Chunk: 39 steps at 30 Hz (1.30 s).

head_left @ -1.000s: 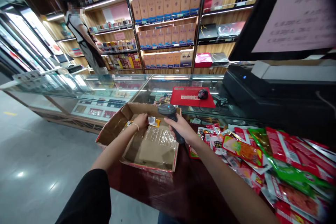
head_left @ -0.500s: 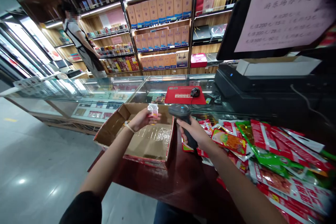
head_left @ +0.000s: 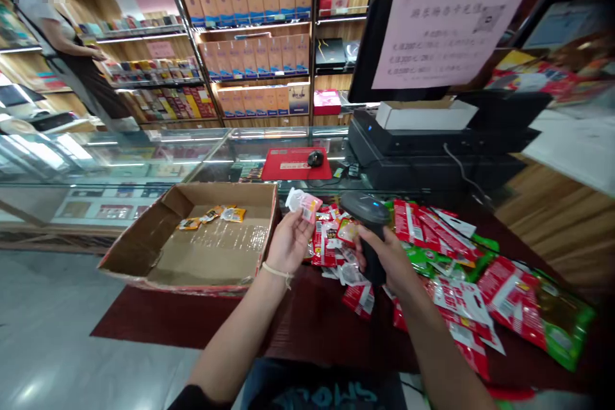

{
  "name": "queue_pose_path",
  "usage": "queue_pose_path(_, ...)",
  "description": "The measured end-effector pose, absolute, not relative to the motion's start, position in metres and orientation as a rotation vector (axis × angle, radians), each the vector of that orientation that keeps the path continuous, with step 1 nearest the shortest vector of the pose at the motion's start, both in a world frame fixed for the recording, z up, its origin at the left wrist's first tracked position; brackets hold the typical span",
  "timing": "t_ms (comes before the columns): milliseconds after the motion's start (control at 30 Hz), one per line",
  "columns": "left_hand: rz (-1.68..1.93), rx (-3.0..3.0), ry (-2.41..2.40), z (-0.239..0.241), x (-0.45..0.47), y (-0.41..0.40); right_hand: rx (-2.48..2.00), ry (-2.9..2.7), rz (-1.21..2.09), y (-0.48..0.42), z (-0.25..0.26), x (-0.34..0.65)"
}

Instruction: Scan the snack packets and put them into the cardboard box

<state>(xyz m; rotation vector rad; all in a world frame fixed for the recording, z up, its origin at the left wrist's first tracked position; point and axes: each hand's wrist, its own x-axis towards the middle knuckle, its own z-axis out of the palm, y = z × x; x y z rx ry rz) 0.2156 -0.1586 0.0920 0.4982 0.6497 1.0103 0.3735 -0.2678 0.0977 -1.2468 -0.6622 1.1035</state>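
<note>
Between the fingertips of my left hand (head_left: pixel 289 240) is a small pink-and-white snack packet (head_left: pixel 306 205), raised near the right wall of a cardboard box (head_left: pixel 216 275). My right hand (head_left: pixel 384 256) is wrapped round the grip of a black barcode scanner (head_left: pixel 366 208), whose head has a small blue light. The scanner's head points left toward the packet, a short gap apart. Inside the box lie several small orange packets (head_left: pixel 233 214). Under and beside the scanner spreads a pile of red, white and green snack packets (head_left: pixel 444 237).
Behind the box runs a glass display counter (head_left: pixel 206 141) with a red mouse mat (head_left: pixel 273 170) and a black mouse (head_left: pixel 315 158). A monitor (head_left: pixel 365 51) bearing a pink paper sign stands at the back right. A person (head_left: pixel 72 57) is by the shelves at far left.
My left hand has moved with its packet from above the box to its right side, near the scanner. The view has turned right. The scanner is still in my right hand.
</note>
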Motion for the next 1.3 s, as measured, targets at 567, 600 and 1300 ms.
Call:
queue_pose_path(567,1.120,0.424,0.636,0.042,0.273,-0.159,-1.506,-0.910,1.139,-0.322,0.073,0.400)
queue_pose_path(600,1.119,0.442,0.631,0.041,0.274,-0.159,-1.517,-0.931,1.143,-0.322,0.073,0.400)
queue_pose_path(1300,0.903,1.067,0.949,-0.012,0.259,-0.144,-1.391,-0.641,1.107,-0.310,0.078,0.403)
